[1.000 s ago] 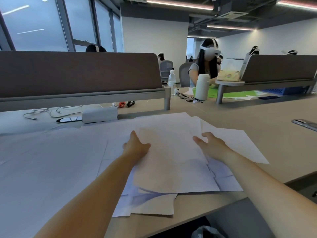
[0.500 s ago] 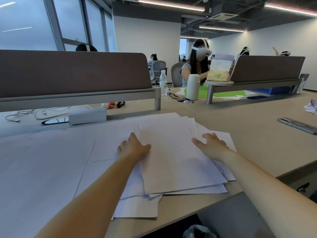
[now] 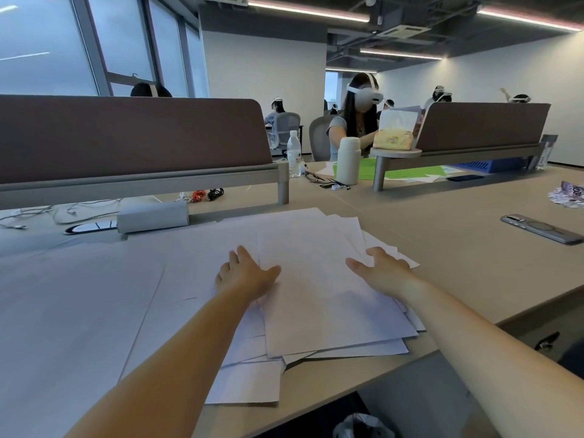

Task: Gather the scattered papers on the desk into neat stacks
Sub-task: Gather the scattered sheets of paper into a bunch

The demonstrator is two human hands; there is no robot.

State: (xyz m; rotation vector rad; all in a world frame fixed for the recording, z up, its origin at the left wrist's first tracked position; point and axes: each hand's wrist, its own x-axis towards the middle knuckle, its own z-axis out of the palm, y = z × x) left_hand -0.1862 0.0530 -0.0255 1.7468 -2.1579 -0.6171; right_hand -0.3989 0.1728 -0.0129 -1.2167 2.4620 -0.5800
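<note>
Papers (image 3: 319,298) partly under left hand (image 3: 248,275), right hand (image 3: 384,273)

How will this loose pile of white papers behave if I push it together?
The paper pile probably slides easily: its sheets lie fanned, misaligned. Thin single sheets likely buckle. The lowest sheet lies near the desk edge and might slip off.
</note>
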